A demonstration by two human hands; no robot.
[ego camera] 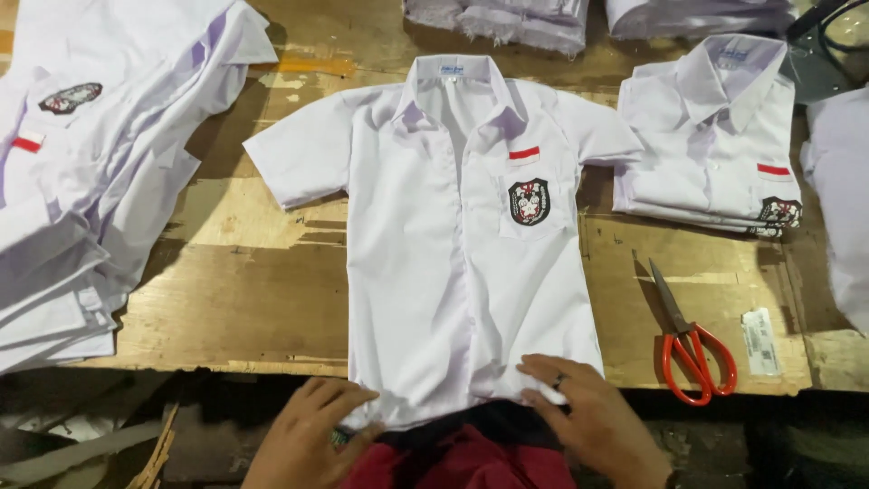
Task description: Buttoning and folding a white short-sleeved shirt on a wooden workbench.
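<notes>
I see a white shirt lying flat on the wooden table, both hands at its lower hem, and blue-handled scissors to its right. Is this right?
Not quite. The head view shows the scissors have red handles, not blue. The rest holds: the white shirt lies flat on the wooden table, with the left hand and right hand at its lower hem.

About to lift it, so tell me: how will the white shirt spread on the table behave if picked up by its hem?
The white shirt is thin, wrinkled cloth, so it will probably droop and fold. It looks light. The sleeves lie spread, so they would likely dangle. Both hands, left and right, press its hem.
</notes>
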